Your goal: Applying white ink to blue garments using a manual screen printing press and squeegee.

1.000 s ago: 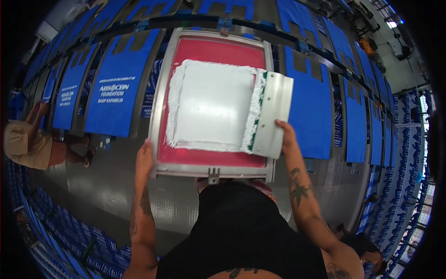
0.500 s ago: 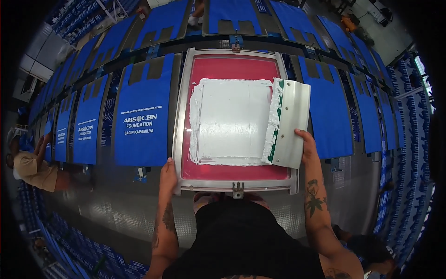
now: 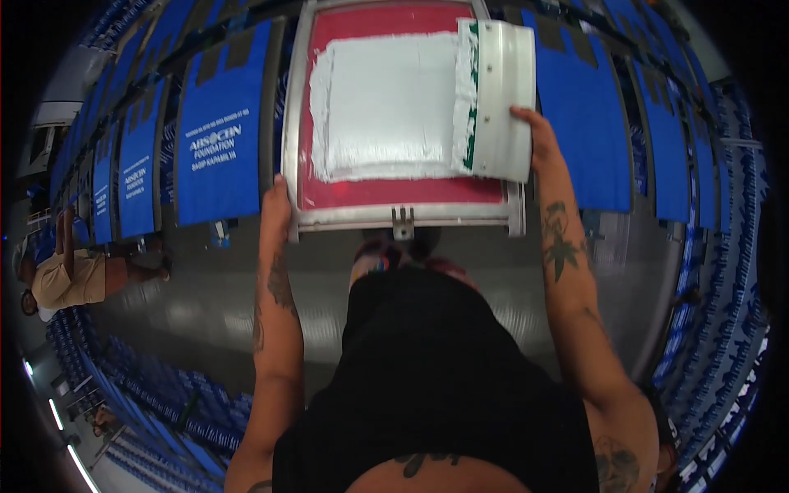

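Note:
A screen-printing frame (image 3: 468,215) with a silver metal rim and red mesh (image 3: 357,194) lies before me. Thick white ink (image 3: 386,107) covers the mesh's middle in a broad rectangle. My left hand (image 3: 277,207) is closed around the frame's left side, close to its lower corner. Along the right side of the mesh rests a wide metal squeegee (image 3: 503,103) with a green blade edge, ink heaped along it. My right hand (image 3: 538,138) grips the squeegee's outer edge, thumb on top; its other fingers are mostly hidden.
Blue fabric pieces on dark boards flank the frame: a printed one (image 3: 222,123) at left, a plain one (image 3: 579,131) at right, with more beyond. At far left a person (image 3: 70,275) in a tan top stands by the row. Blue pieces hang on racks (image 3: 177,390) behind.
The view has tilted down, so the frame, both hands and the boards sit higher in the picture. Both hands keep their holds; the squeegee stays at the mesh's right side.

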`<state>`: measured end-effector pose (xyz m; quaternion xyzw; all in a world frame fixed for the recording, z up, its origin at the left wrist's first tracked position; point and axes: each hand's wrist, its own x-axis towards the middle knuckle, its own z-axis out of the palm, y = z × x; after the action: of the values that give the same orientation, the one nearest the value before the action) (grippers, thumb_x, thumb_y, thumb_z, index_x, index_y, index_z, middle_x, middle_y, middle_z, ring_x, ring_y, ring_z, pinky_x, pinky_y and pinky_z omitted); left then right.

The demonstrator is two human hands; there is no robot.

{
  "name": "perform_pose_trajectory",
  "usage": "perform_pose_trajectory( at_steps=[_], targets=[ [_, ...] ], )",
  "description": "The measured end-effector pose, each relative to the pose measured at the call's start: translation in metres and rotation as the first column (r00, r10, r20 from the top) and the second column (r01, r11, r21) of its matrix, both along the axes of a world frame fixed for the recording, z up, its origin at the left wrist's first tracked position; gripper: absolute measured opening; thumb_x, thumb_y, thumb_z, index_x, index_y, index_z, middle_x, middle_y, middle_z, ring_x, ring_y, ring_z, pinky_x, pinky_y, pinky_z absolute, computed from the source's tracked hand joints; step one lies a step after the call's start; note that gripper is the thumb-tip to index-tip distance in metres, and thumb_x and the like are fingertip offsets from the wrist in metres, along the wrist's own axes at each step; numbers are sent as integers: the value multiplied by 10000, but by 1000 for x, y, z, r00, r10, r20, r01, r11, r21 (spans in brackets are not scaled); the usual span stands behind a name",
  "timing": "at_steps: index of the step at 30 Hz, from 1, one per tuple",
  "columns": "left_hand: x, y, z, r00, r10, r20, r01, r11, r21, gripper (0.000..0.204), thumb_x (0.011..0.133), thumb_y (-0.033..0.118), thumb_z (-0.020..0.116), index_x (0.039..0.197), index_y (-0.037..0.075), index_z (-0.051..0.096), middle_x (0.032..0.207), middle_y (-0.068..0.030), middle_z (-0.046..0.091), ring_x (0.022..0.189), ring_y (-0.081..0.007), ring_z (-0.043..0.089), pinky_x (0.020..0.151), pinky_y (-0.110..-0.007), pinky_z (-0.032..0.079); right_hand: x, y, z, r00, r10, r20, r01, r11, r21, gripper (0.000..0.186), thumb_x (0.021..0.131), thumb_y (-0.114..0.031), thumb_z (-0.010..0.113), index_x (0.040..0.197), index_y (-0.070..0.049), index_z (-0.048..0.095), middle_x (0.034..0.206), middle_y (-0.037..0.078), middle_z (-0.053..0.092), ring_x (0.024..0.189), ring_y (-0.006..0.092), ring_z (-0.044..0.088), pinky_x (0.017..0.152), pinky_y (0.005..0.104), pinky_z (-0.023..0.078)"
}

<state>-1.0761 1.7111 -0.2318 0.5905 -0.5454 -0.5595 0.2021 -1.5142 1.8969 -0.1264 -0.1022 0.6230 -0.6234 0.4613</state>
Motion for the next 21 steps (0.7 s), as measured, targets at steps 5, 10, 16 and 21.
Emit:
perform_pose_trajectory(
  at_steps=[5, 10, 16, 21],
  targets=[
    [-3, -3, -36, 999, 50, -6, -50, 989, -142, 602, 1005, 451, 379, 1136, -95, 596, 1039, -240, 650, 971, -288, 607, 878, -358, 445, -14, -5, -16, 989, 60, 136, -58, 998, -17, 413, 827, -242, 667, 1109, 50, 589, 989, 169, 666, 854, 298, 679, 794, 421, 564],
    [-9, 2, -36, 997, -26, 70, 34, 992, -120, 601, 1014, 444, 351, 1138, -95, 588, 1038, -242, 655, 980, -322, 611, 890, -367, 443, -11, 5, -26, 987, 13, 163, -17, 1000, 25, 427, 826, -242, 659, 1125, 52, 576, 1025, 185, 658, 871, 305, 675, 816, 430, 559],
    [-9, 7, -55, 1000, -1, 9, 1, 995, -96, 630, 1013, 462, 349, 1122, -113, 581, 1024, -247, 655, 980, -326, 613, 890, -380, 443, -7, -2, -37, 989, -146, -13, 146, 980, 138, 476, 804, -214, 678, 1185, 41, 548, 1063, 179, 642, 987, 302, 638, 877, 422, 520],
    [0, 1, -68, 987, 123, -104, -107, 983, 147, 605, 1010, 466, 358, 1285, -53, 504, 1268, -244, 549, 1214, -292, 497, 1008, -345, 373, 22, -97, 38, 761, 377, -527, -236, 919, 316, 509, 795, -253, 696, 1252, -64, 577, 1109, 116, 653, 976, 230, 626, 888, 330, 465]
  ],
)
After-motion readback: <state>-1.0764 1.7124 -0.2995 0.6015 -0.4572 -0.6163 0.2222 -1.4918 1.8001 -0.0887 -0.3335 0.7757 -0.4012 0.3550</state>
